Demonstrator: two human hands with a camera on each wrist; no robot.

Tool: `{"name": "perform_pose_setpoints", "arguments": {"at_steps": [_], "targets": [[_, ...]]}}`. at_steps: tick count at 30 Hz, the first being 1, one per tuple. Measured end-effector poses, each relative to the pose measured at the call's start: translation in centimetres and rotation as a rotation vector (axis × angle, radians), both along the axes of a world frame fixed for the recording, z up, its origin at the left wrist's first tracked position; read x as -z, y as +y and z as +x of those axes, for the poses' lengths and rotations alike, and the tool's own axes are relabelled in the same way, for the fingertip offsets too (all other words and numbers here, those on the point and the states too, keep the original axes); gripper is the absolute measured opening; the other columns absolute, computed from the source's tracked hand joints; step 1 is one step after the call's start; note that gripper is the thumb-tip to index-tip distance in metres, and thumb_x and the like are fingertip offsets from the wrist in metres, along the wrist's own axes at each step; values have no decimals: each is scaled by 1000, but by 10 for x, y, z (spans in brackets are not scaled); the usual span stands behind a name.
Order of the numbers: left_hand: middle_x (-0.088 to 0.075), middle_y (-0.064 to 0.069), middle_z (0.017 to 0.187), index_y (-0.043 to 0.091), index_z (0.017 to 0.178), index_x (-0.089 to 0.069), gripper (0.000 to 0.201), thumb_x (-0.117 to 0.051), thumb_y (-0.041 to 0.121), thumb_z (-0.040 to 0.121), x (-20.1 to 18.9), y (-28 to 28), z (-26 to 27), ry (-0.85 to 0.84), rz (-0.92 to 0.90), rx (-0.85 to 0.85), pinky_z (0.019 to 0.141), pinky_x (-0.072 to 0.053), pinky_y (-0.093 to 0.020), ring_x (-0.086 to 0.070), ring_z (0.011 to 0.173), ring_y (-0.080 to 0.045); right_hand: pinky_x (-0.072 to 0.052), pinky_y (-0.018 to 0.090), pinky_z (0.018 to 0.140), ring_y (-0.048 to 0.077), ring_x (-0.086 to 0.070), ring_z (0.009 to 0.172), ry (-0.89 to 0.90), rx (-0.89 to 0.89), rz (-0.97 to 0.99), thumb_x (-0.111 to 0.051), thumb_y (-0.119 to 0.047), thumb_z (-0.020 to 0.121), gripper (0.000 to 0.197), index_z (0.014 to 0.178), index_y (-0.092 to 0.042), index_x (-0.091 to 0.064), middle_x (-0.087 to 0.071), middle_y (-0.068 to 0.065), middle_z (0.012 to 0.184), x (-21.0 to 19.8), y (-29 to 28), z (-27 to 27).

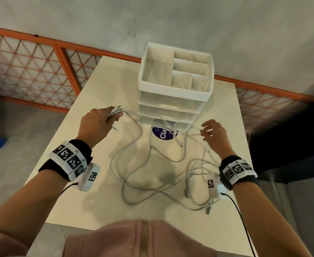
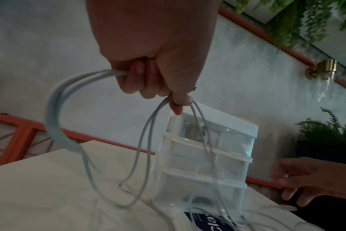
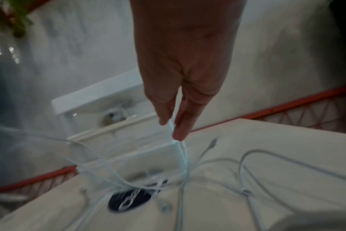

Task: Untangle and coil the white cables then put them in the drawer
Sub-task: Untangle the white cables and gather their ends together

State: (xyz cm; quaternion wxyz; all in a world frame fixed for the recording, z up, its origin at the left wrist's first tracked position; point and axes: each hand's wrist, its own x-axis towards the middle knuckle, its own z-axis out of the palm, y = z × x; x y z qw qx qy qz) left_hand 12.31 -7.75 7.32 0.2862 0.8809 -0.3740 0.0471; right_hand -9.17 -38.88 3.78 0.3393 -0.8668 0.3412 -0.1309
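Cream table (image 1: 89, 101) by grey wall (image 1: 189, 19)

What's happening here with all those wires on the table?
A person is sorting out a tangle of white cables on a pale table. Their left hand grips a bunch of cable ends lifted off the table, while the right hand pinches a strand between its fingers. Most of the cable lies in loose, crossed loops on the table. The small drawer unit behind them looks shut, with nothing coiled or put away yet.
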Motion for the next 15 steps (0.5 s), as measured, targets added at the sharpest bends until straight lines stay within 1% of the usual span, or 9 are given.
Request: {"name": "perform_pose_setpoints", "arguments": {"at_steps": [2, 3, 5, 7, 9, 11, 12, 14, 15], "targets": [[-69, -14, 73, 13, 84, -64, 34, -49, 41, 95, 0, -12, -3, -6, 25, -4, 54, -36, -32, -62, 69, -40, -54, 30, 56, 14, -62, 63, 14, -114, 138, -62, -8, 88, 7, 95, -9, -59, -59, 5, 82, 12, 23, 12], [-69, -15, 73, 12, 85, -64, 33, -49, 40, 95, -2, -16, -4, -3, 29, -8, 55, -34, -32, -62, 70, -41, -51, 26, 55, 10, -60, 59, 49, -200, 189, -65, -8, 87, 6, 90, -10, -60, -60, 3, 78, 19, 35, 18], [-69, -16, 76, 12, 88, -64, 33, -49, 41, 94, -2, -22, -4, 7, 43, -6, 56, -34, -32, -62, 73, -42, -44, 22, 63, 11, -54, 63, 171, -382, 254, -71, -7, 81, 10, 87, -9, -63, -59, 6, 78, 38, 55, 30], [-69, -18, 79, 10, 92, -64, 35, -49, 42, 94, 0, -27, -2, 9, 71, -8, 57, -34, -33, -61, 77, -44, -40, 25, 70, 17, -50, 73, 349, -525, 221, -73, -7, 79, 23, 99, -4, -61, -53, 7, 86, 59, 69, 38], [-68, -22, 80, 8, 92, -64, 36, -50, 41, 93, 1, -28, -5, 7, 90, -21, 58, -33, -33, -60, 78, -45, -39, 27, 71, 22, -53, 82, 465, -573, 152, -67, -3, 83, 28, 108, 0, -57, -53, 11, 91, 70, 79, 38], [-70, -17, 83, 10, 93, -66, 35, -50, 42, 93, 2, -27, -7, 33, 116, -6, 60, -34, -33, -61, 81, -43, -40, 25, 72, 26, -57, 90, 537, -623, 124, -62, 0, 85, 24, 108, 1, -60, -61, 15, 97, 65, 81, 36], [-71, -14, 84, 12, 91, -66, 34, -50, 42, 93, 3, -25, -6, 69, 129, -5, 60, -36, -33, -62, 82, -41, -40, 22, 70, 25, -57, 91, 560, -663, 157, -62, 0, 84, 22, 106, 0, -63, -63, 15, 98, 60, 79, 38], [-68, -13, 77, 12, 84, -65, 32, -54, 42, 91, 7, -20, -5, 175, 138, 4, 61, -38, -33, -62, 80, -39, -40, 12, 67, 16, -57, 82, 548, -738, 263, -66, -2, 83, 17, 100, -4, -68, -66, 11, 92, 38, 76, 42], [-64, -13, 70, 12, 84, -64, 30, -58, 41, 88, 7, -18, -5, 237, 134, 15, 61, -38, -32, -61, 75, -36, -41, 12, 69, 12, -56, 78, 515, -759, 319, -67, -3, 83, 15, 96, -8, -68, -65, 7, 89, 23, 75, 45]]}}
